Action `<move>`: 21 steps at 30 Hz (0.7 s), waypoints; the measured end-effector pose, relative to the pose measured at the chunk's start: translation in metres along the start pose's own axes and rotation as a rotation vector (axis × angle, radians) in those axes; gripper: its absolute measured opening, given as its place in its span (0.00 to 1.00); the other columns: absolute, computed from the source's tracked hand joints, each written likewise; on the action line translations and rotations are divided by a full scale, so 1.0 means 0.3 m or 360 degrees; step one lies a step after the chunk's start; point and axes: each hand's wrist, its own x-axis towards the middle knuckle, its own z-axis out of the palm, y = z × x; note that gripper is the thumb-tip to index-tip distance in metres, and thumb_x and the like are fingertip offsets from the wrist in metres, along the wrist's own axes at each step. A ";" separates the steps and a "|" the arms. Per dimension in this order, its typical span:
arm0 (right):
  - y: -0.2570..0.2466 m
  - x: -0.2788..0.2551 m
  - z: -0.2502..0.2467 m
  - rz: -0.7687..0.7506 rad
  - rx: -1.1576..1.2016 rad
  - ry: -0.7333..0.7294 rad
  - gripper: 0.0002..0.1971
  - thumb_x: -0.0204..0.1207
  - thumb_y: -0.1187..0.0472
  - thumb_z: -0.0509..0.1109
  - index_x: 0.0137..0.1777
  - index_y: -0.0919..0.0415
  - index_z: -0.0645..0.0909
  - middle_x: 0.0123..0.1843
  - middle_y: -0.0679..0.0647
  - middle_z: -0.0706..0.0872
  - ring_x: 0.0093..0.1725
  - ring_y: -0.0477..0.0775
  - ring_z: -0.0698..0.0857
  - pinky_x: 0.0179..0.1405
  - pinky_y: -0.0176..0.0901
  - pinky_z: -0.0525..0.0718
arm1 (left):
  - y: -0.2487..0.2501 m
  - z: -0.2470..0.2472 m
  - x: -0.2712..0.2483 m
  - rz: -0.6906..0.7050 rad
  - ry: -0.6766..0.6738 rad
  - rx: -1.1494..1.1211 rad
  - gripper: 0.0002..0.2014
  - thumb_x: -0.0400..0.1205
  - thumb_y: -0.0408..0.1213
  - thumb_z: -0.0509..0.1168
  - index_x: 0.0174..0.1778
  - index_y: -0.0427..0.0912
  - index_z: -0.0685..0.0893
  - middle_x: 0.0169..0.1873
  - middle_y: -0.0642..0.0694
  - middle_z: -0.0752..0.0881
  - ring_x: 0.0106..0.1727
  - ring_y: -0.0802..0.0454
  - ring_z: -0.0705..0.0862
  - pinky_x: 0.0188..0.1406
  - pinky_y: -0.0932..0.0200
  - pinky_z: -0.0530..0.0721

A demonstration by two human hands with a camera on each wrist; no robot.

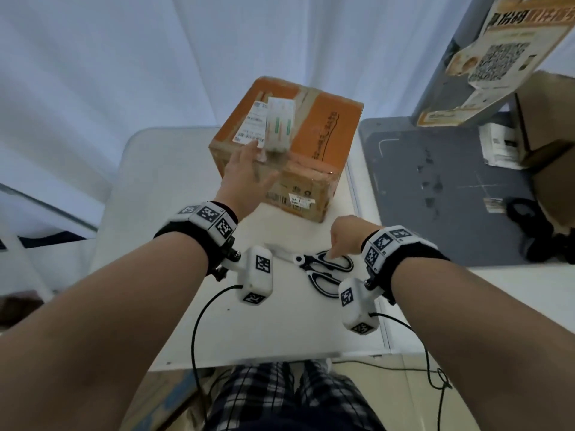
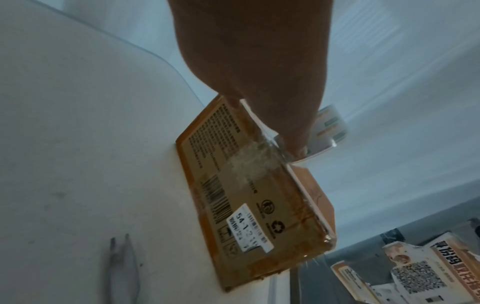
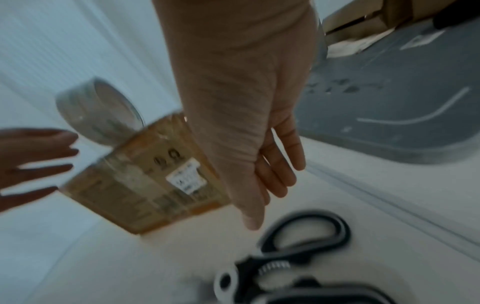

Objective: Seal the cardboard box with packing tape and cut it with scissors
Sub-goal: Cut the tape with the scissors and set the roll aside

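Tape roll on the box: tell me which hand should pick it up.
Left. The left hand is open and reaching at the near top edge of the cardboard box, right beside the tape roll. The right hand hangs lower, over the scissors on the table.

The cardboard box [image 1: 314,141] is matt brown-and-orange corrugated board, its seams covered with glossy, wrinkled clear film. White paper labels [image 1: 255,121] sit on its top. The tape roll [image 3: 100,111], just beyond the left hand's [image 1: 245,175] grip, looks glossy and translucent. The scissors [image 1: 323,269], below the right hand's [image 1: 345,234] grip, have smooth black-and-white plastic handles. The surface [image 1: 174,169] is matt white.
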 end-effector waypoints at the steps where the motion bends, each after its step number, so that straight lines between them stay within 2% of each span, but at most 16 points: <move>1: -0.015 0.014 0.037 -0.0011 -0.0009 -0.0069 0.22 0.69 0.50 0.75 0.27 0.61 0.68 0.28 0.52 0.73 0.29 0.53 0.74 0.30 0.42 0.74 | -0.014 0.003 -0.010 -0.0001 0.0051 0.0030 0.32 0.81 0.44 0.65 0.80 0.42 0.61 0.77 0.38 0.64 0.78 0.40 0.63 0.78 0.44 0.62; 2: -0.028 0.025 0.074 -0.0013 -0.0021 -0.0114 0.21 0.66 0.48 0.76 0.29 0.61 0.69 0.29 0.52 0.75 0.29 0.53 0.76 0.30 0.41 0.77 | -0.029 0.008 -0.019 -0.0005 0.0086 0.0046 0.30 0.81 0.43 0.65 0.78 0.43 0.64 0.76 0.39 0.65 0.77 0.40 0.63 0.77 0.45 0.61; 4: -0.044 0.040 0.137 -0.0051 -0.0030 -0.0095 0.21 0.61 0.47 0.77 0.41 0.61 0.73 0.37 0.53 0.79 0.38 0.57 0.82 0.38 0.46 0.84 | -0.063 0.018 -0.029 -0.0027 0.0090 0.0058 0.28 0.81 0.42 0.65 0.77 0.42 0.66 0.74 0.40 0.65 0.76 0.41 0.64 0.76 0.47 0.62; 5: -0.046 0.043 0.166 -0.0092 -0.0022 -0.0051 0.23 0.61 0.49 0.77 0.48 0.60 0.71 0.41 0.53 0.80 0.41 0.58 0.83 0.40 0.48 0.85 | -0.077 0.021 -0.035 -0.0039 0.0067 0.0065 0.28 0.81 0.42 0.65 0.77 0.42 0.66 0.74 0.40 0.65 0.76 0.41 0.64 0.76 0.47 0.62; 7: -0.053 0.047 0.193 -0.0143 -0.0036 0.0052 0.24 0.63 0.52 0.75 0.51 0.58 0.66 0.43 0.55 0.79 0.40 0.58 0.82 0.39 0.51 0.85 | -0.101 0.028 -0.039 -0.0058 0.0026 0.0068 0.28 0.82 0.41 0.64 0.77 0.42 0.65 0.74 0.39 0.64 0.76 0.42 0.64 0.75 0.48 0.63; 9: -0.057 0.057 0.191 -0.0164 -0.0083 0.0115 0.23 0.67 0.55 0.73 0.56 0.59 0.66 0.44 0.57 0.79 0.40 0.58 0.81 0.37 0.50 0.83 | -0.114 0.029 -0.037 -0.0061 -0.0001 0.0060 0.28 0.82 0.41 0.64 0.78 0.42 0.65 0.74 0.39 0.64 0.76 0.42 0.64 0.76 0.48 0.62; 11: -0.058 0.063 0.175 -0.0181 -0.0112 0.0106 0.24 0.71 0.57 0.71 0.63 0.60 0.66 0.48 0.58 0.80 0.43 0.59 0.80 0.39 0.51 0.81 | -0.120 0.025 -0.033 -0.0061 -0.0025 0.0051 0.28 0.82 0.41 0.63 0.78 0.42 0.64 0.75 0.39 0.64 0.77 0.42 0.63 0.77 0.47 0.62; 13: -0.054 0.059 0.164 -0.0200 -0.0114 0.0087 0.23 0.75 0.55 0.69 0.66 0.59 0.66 0.52 0.59 0.81 0.45 0.58 0.79 0.43 0.51 0.81 | -0.117 0.022 -0.030 -0.0048 -0.0041 0.0050 0.28 0.82 0.40 0.63 0.78 0.41 0.64 0.74 0.39 0.64 0.77 0.42 0.63 0.78 0.46 0.62; 15: -0.051 0.052 0.138 -0.0220 -0.0049 0.0072 0.22 0.76 0.52 0.66 0.68 0.57 0.67 0.57 0.58 0.81 0.51 0.59 0.80 0.49 0.50 0.80 | -0.108 0.010 -0.018 -0.0046 -0.0049 0.0028 0.27 0.82 0.40 0.63 0.77 0.41 0.65 0.74 0.40 0.65 0.77 0.43 0.63 0.77 0.48 0.62; 18: -0.048 0.020 0.035 -0.0274 0.0048 0.0026 0.25 0.75 0.58 0.68 0.73 0.55 0.70 0.64 0.54 0.80 0.62 0.56 0.79 0.57 0.43 0.76 | -0.079 -0.035 0.014 -0.0026 -0.0035 -0.0014 0.26 0.82 0.39 0.63 0.76 0.42 0.66 0.73 0.41 0.66 0.76 0.44 0.64 0.76 0.49 0.63; 19: -0.045 0.002 -0.014 -0.0295 0.0068 0.0001 0.26 0.75 0.60 0.68 0.73 0.55 0.71 0.64 0.53 0.80 0.62 0.55 0.78 0.56 0.41 0.75 | -0.066 -0.057 0.030 -0.0011 -0.0031 -0.0020 0.25 0.82 0.37 0.63 0.76 0.42 0.67 0.73 0.41 0.66 0.75 0.44 0.64 0.76 0.50 0.64; 21: -0.035 -0.038 -0.115 -0.0316 0.0147 -0.0071 0.25 0.73 0.64 0.69 0.72 0.54 0.74 0.56 0.48 0.81 0.53 0.51 0.79 0.52 0.40 0.76 | -0.034 -0.102 0.064 0.0027 -0.0020 -0.0041 0.24 0.81 0.34 0.61 0.74 0.40 0.69 0.71 0.40 0.67 0.73 0.43 0.66 0.75 0.49 0.68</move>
